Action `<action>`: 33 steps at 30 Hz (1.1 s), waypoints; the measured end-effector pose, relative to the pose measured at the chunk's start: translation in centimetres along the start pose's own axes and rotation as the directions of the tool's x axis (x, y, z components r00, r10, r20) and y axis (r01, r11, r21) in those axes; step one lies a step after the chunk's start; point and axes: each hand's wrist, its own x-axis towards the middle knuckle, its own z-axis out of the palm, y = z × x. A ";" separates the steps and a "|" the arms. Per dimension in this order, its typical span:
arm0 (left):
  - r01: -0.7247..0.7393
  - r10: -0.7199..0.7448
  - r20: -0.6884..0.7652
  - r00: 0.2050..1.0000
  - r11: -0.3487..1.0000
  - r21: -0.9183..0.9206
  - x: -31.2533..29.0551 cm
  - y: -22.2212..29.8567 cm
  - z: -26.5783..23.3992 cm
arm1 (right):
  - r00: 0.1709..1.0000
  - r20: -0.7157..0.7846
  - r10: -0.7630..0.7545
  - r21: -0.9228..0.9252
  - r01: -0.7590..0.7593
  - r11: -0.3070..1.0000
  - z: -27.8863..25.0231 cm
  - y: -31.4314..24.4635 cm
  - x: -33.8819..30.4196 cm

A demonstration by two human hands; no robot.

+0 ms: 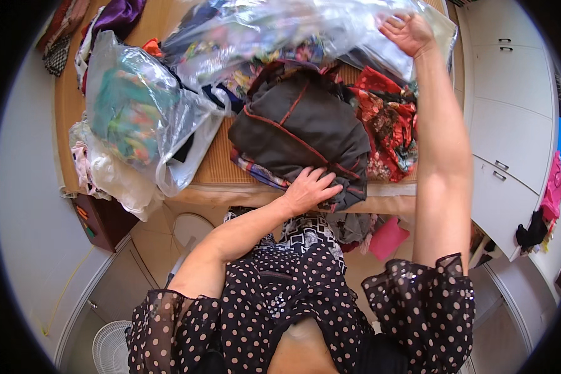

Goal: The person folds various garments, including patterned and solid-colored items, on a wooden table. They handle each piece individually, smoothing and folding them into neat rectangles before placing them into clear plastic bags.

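Observation:
A folded black garment with red piping (302,118) lies in a bundle near the front edge of a mat-covered bed (209,177). On its near edge rests my left hand (311,188), palm down with the fingers spread over the cloth. My right hand (408,34) is stretched to the far right, its fingers curled on a large clear plastic bag (330,25). Patterned clothes show through and below that bag. Under the black garment a multicoloured printed cloth (258,169) sticks out. Beside it on the right lies a crumpled red floral garment (386,128).
To the left, another clear plastic bag (137,106) holds green patterned cloth, with white clothes (121,177) beneath it. Purple fabric (119,17) lies at the far left. White cabinets (511,106) stand on the right. A white basket (111,349) sits on the floor at lower left.

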 end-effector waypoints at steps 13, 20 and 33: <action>0.599 -0.819 -0.193 0.540 0.535 -0.596 -9.8 -2.5 -5.4 | 0.973 -0.106 -0.203 -0.655 0.085 0.751 -16.9 22.1 -23.4; 0.449 -0.901 0.408 0.146 -0.307 -0.839 -8.3 -5.1 -4.4 | 0.817 0.265 -0.512 -0.829 0.464 0.311 -9.2 22.7 -31.3; 0.113 -0.891 0.332 0.309 -0.313 -0.943 -7.1 -3.4 -4.7 | 0.867 0.303 -0.396 -0.755 0.472 0.455 -9.8 25.8 -28.7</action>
